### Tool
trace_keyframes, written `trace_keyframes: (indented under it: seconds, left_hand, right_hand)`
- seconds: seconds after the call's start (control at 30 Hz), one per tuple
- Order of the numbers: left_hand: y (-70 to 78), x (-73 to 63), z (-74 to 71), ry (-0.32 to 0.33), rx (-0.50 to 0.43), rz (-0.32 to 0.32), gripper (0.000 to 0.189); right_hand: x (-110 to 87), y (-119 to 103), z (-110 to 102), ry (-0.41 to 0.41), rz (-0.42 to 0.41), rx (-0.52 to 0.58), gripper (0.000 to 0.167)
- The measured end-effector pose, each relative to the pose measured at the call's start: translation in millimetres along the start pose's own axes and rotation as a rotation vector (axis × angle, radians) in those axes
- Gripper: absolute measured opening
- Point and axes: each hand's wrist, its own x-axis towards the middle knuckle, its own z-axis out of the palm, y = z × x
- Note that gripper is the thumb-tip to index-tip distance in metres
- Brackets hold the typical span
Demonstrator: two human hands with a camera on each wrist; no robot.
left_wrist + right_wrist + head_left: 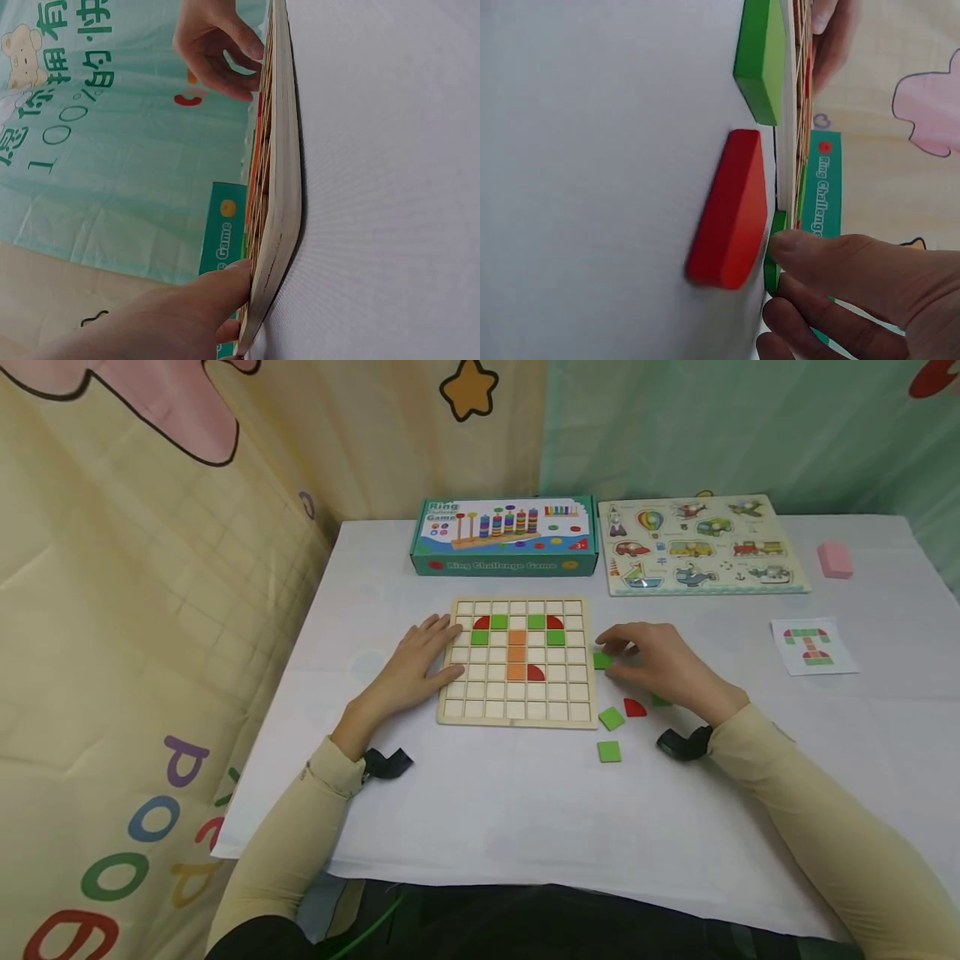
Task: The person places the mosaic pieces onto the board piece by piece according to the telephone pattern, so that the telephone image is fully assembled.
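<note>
While the left hand (405, 668) rests on the left edge of the grid board (516, 710), its fingers extended and its thumb set apart from them, the right hand (663, 660) works at the opposite side, thumb and index finger clamped on a green tile (602, 661). This tile is located just beside the board's right edge; whether it is lifted clear of the bench (487, 810) cannot be determined.

Expected handling: the tile should be light, rigid and hard to break. Its faces look smooth and may slip. Take hold by two opposite side edges, thumb against fingertip, and keep the upper face level. Avoid pressing on one corner, which could tip or spin the tile.

Loose pieces: a tilted green square (611, 718) near the board's lower right corner, a second green square (609, 752) nearer the person, and a red quarter-round (635, 707). The board appears to be stiff, fairly light wood; hold it by the rim, clear of the orange squares (517, 654) and other seated pieces.
</note>
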Motion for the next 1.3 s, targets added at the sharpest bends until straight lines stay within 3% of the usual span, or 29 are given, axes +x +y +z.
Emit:
trace_keyframes:
  seconds: [0.6, 0.77, 0.93, 1.3]
  left_hand:
    - [-2.1, -0.4, 2.5, -0.004, 0.004, -0.005, 0.073]
    - [-1.5, 0.0, 2.0, -0.003, 0.008, -0.009, 0.073]
    - [-0.6, 0.3, 0.5, -0.007, 0.012, -0.012, 0.073]
    - [-1.1, 0.2, 0.7, -0.005, 0.010, -0.006, 0.072]
  right_hand:
    - [5.9, -20, -1, -0.005, -0.003, -0.109, 0.023]
    - [5.5, -26, 0, -0.018, -0.034, -0.060, 0.022]
    - [10.6, -42, 11, -0.057, -0.085, 0.010, 0.022]
    - [23.1, -71, 37, -0.061, -0.171, -0.051, 0.019]
